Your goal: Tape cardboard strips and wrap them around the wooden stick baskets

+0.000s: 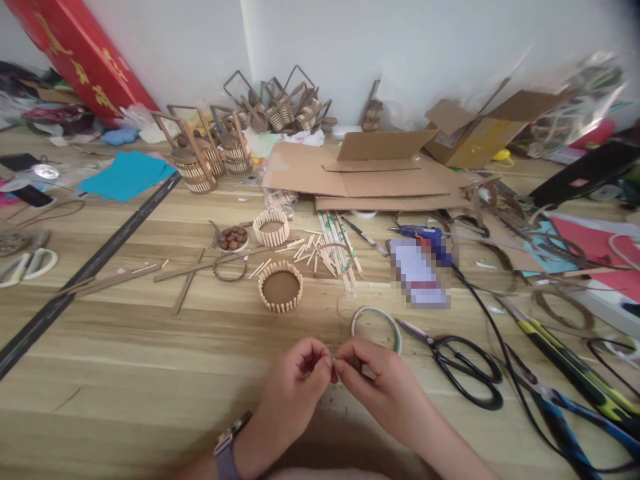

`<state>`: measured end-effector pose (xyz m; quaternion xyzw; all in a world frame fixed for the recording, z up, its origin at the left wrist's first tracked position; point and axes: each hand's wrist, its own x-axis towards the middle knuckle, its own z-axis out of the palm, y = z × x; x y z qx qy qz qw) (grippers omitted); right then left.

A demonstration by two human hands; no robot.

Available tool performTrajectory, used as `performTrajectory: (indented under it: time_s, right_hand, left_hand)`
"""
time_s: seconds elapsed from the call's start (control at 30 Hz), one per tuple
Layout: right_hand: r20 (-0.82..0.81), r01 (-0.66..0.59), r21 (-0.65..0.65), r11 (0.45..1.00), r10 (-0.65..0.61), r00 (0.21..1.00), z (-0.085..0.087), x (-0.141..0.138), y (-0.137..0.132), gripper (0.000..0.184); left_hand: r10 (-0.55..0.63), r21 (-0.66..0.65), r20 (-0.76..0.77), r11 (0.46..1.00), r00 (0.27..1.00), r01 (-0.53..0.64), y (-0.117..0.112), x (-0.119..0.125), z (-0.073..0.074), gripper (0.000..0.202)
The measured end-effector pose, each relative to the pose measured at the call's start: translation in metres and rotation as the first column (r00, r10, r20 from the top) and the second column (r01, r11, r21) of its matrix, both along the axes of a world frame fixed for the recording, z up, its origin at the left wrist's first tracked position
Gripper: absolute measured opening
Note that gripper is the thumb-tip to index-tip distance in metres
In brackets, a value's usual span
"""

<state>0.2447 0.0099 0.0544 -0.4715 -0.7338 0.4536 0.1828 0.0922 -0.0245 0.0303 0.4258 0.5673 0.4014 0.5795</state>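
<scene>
My left hand (303,373) and my right hand (373,373) meet near the table's front edge, thumbs and fingertips pinched together. What lies between the fingertips is too small to make out; a faint thin strand seems to rise just above them. Right behind my right hand lies a roll of tape (377,321). Farther off stands a round base ringed with short wooden sticks (280,287), and behind it a second stick ring (271,227). Loose short sticks (313,252) are scattered beside them. A thin brown hoop (230,269) lies to the left.
Black-handled scissors (465,367), a yellow-black cutter (575,360) and blue-handled pliers (560,400) lie on the right. A blue glue gun (425,237) trails a black cable. Finished small baskets (195,163), cardboard (370,180) and a bowl of brown beads (233,239) stand farther back.
</scene>
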Motion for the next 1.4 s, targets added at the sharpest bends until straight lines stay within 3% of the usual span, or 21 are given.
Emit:
performTrajectory:
  time_s: [0.47, 0.63, 0.73, 0.8, 0.9, 1.0, 1.07, 1.13, 1.2, 1.3, 1.4]
  right_hand:
    - [-0.072, -0.037, -0.117, 0.992, 0.029, 0.997, 0.004, 0.003, 0.005, 0.022]
    - [-0.003, -0.066, -0.103, 0.992, 0.066, 0.998, 0.015, 0.01, 0.01, 0.025]
    - [0.013, 0.008, -0.009, 1.0, -0.008, 1.0, 0.023, 0.017, 0.018, 0.027]
    - [0.012, 0.077, 0.079, 0.994, -0.078, 0.997, 0.029, 0.018, 0.022, 0.028]
    - [-0.016, 0.218, 0.296, 0.93, -0.224, 0.974, 0.036, 0.009, 0.02, 0.023]
    - [-0.107, 0.368, 0.526, 0.767, -0.37, 0.923, 0.031, -0.006, 0.005, 0.018]
    - [-0.142, 0.368, 0.629, 0.685, -0.364, 0.921, 0.02, -0.012, -0.009, 0.015]
    - [-0.135, 0.305, 0.69, 0.656, -0.297, 0.945, 0.003, -0.012, -0.023, 0.014]
    - [-0.082, 0.217, 0.736, 0.641, -0.234, 0.969, -0.015, -0.005, -0.034, 0.015]
    - [-0.013, 0.102, 0.788, 0.607, -0.149, 0.989, -0.032, 0.006, -0.044, 0.019]
    - [-0.004, 0.079, 0.785, 0.615, -0.123, 0.992, -0.034, 0.01, -0.047, 0.022]
  left_hand:
    - [-0.051, 0.024, 0.064, 0.999, 0.997, 0.049, -0.002, 0.0, 0.002, 0.014]
    - [-0.072, 0.016, 0.056, 0.997, 0.996, 0.071, 0.003, -0.006, 0.013, 0.012]
    - [0.03, 0.035, 0.107, 0.999, 0.994, -0.034, 0.013, -0.006, 0.028, 0.016]
    - [0.165, 0.073, 0.208, 0.98, 0.964, -0.183, 0.018, -0.001, 0.038, 0.023]
    - [0.318, 0.022, 0.438, 0.931, 0.841, -0.364, 0.02, 0.014, 0.047, 0.036]
    - [0.303, -0.12, 0.632, 0.947, 0.713, -0.297, 0.01, 0.027, 0.039, 0.043]
    - [0.3, -0.211, 0.669, 0.954, 0.68, -0.212, -0.001, 0.03, 0.026, 0.044]
    - [0.302, -0.249, 0.626, 0.951, 0.719, -0.183, -0.013, 0.027, 0.011, 0.047]
    - [0.251, -0.213, 0.488, 0.963, 0.836, -0.164, -0.023, 0.02, -0.001, 0.047]
    - [-0.065, -0.136, 0.262, 0.985, 0.963, 0.104, -0.031, 0.007, -0.006, 0.03]
    - [-0.207, -0.053, -0.035, 0.977, 0.978, 0.205, -0.032, -0.002, -0.001, 0.018]
